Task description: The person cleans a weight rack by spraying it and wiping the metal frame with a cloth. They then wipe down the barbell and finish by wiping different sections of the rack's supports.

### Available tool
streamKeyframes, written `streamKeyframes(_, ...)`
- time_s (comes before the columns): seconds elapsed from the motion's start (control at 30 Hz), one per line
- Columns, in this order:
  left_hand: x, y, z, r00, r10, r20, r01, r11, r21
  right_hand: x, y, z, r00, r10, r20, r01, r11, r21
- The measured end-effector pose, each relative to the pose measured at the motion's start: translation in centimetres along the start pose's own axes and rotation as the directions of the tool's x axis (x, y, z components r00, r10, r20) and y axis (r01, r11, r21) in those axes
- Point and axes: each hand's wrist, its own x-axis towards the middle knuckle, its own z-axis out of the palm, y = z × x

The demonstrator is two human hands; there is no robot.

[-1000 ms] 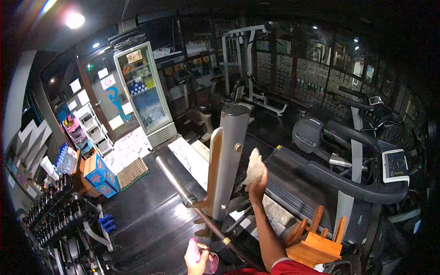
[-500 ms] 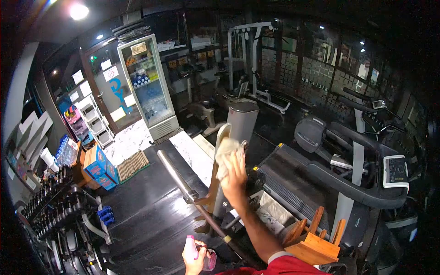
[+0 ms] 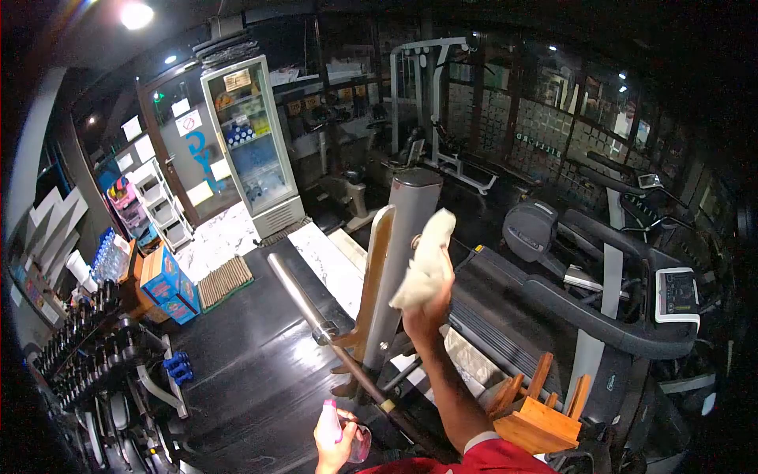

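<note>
Cloth [image 3: 426,272], pale and bunched, stands up from the person's right hand [image 3: 431,314], which is raised, its fingers mostly hidden behind the fabric. From where I stand it sits just beside the grey machine post [image 3: 401,253], on the person's right of it; whether cloth and metal touch, I can't tell. The post's long axis runs upward with a slight lean, and the cloth tilts much the same way, its tip up and away to the right. Of the two hands, the right is clearly the nearer to the post.

The left hand [image 3: 335,444] is low, near the body, curled around a spray bottle [image 3: 360,445] with a pink head. Between that hand and the upper part of the post, the barbell shaft [image 3: 362,379] cuts across on a slant. Its thick silver sleeve [image 3: 294,294] points forward and left, past the brown-edged upright plate [image 3: 371,296] fixed along the post's left side.

The roomier side is the left, where black rubber flooring [image 3: 237,359] runs from the sleeve toward the dumbbell rack [image 3: 95,355]. On the right it is tighter: the treadmill [image 3: 505,316] spreads out beyond the raised forearm, and a slatted wooden piece [image 3: 538,425] stands close by the red sleeve of the shirt [image 3: 497,458], its upright ends sticking up near the elbow.
</note>
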Motion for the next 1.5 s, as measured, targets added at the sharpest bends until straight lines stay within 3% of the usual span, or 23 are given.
streamKeyframes(0.03,-0.1,-0.1,-0.1,1.000,-0.002,-0.004,0.002,1.000,0.000,2.1,-2.1,0.9,1.000,-0.020,-0.015,0.018,0.995,-0.102)
streamKeyframes(0.1,-0.1,-0.3,-0.2,0.997,0.065,-0.038,-0.062,0.995,0.074,3.7,-2.3,2.3,0.978,-0.056,0.203,0.063,0.998,-0.026)
streamKeyframes(0.13,-0.1,-0.1,-0.1,0.997,0.065,-0.040,-0.062,0.995,0.074,4.0,-2.9,3.0,0.956,-0.128,0.266,0.192,0.954,-0.231)
streamKeyframes(0.17,-0.1,0.2,0.0,0.998,0.047,-0.043,-0.046,0.999,0.022,2.8,-2.2,3.9,0.959,-0.157,0.236,0.226,0.926,-0.302)
streamKeyframes(0.27,-0.2,-0.4,-0.2,0.997,0.044,-0.064,-0.046,0.999,-0.027,-0.1,-1.9,4.3,0.982,-0.104,0.156,0.138,0.964,-0.227)
streamKeyframes(0.57,0.4,2.5,0.1,0.999,0.008,-0.035,-0.011,0.997,-0.082,-12.3,-0.5,-0.1,0.895,0.164,0.416,-0.085,0.976,-0.200)
streamKeyframes(0.6,0.4,2.6,0.1,1.000,0.011,-0.013,-0.012,0.998,-0.063,-12.4,-0.6,-0.5,0.837,0.363,0.408,-0.403,0.915,0.013)
streamKeyframes(0.63,0.5,2.5,0.2,1.000,0.011,-0.003,-0.011,0.998,-0.064,-12.5,-0.5,-1.0,0.724,0.530,0.441,-0.660,0.718,0.220)
streamKeyframes(0.67,0.5,2.5,0.3,1.000,0.010,0.001,-0.010,0.998,-0.067,-13.6,1.5,-1.1,0.704,0.579,0.410,-0.705,0.639,0.308)
streamKeyframes(0.7,0.6,2.3,0.3,1.000,0.012,0.005,-0.011,0.997,-0.072,-13.6,2.9,-1.7,0.748,0.511,0.423,-0.657,0.660,0.364)
streamKeyframes(0.77,0.4,1.1,-0.1,0.999,0.032,0.009,-0.032,0.998,-0.046,-9.7,-0.4,-3.1,0.593,0.738,0.322,-0.797,0.483,0.363)
streamKeyframes(0.8,0.3,0.9,0.0,0.999,0.047,-0.002,-0.047,0.999,-0.014,-9.4,0.1,-3.2,0.596,0.738,0.316,-0.795,0.487,0.361)
streamKeyframes(0.87,-0.1,0.8,0.1,0.999,0.044,-0.007,-0.044,0.999,-0.031,-9.4,1.6,-3.1,0.740,0.673,-0.001,-0.665,0.732,0.151)
streamKeyframes(0.9,-0.3,0.9,0.1,0.999,0.041,-0.015,-0.042,0.998,-0.043,-7.6,2.5,-2.5,0.783,0.618,0.073,-0.529,0.600,0.600)
streamKeyframes(0.97,-0.8,1.2,0.3,0.999,0.031,-0.042,-0.033,0.998,-0.060,-1.5,-1.5,-2.0,0.850,0.518,-0.101,-0.435,0.796,0.420)
streamKeyframes(1.0,-0.9,1.2,0.3,0.998,0.020,-0.059,-0.025,0.997,-0.076,-0.2,-1.4,-1.5,0.911,0.399,-0.105,-0.331,0.859,0.391)
streamKeyframes(1.07,-1.2,0.2,-0.4,0.995,0.056,-0.076,-0.057,0.998,-0.005,2.9,-1.4,-0.4,0.992,0.078,-0.100,-0.072,0.996,0.060)
streamKeyframes(1.13,-1.4,-0.2,-0.9,0.992,0.091,-0.090,-0.085,0.994,0.073,5.2,-1.8,0.9,0.986,-0.105,0.128,0.123,0.982,-0.145)
streamKeyframes(1.17,-1.6,-0.2,-0.9,0.992,0.058,-0.110,-0.060,0.998,-0.015,5.5,-1.2,1.7,0.961,-0.158,0.228,0.210,0.952,-0.222)
streamKeyframes(1.2,-1.7,-0.2,-0.9,0.992,0.023,-0.126,-0.036,0.994,-0.106,5.1,-0.8,2.3,0.960,-0.160,0.231,0.210,0.954,-0.213)
streamKeyframes(1.37,-1.6,-1.3,-1.7,0.982,-0.003,-0.191,-0.010,0.998,-0.067,-0.6,1.4,2.8,0.966,-0.054,0.253,0.140,0.932,-0.334)
streamKeyframes(1.5,-1.1,-1.2,-1.1,0.989,-0.052,-0.140,0.042,0.996,-0.075,-10.0,2.4,0.2,0.917,0.185,0.353,-0.075,0.950,-0.304)
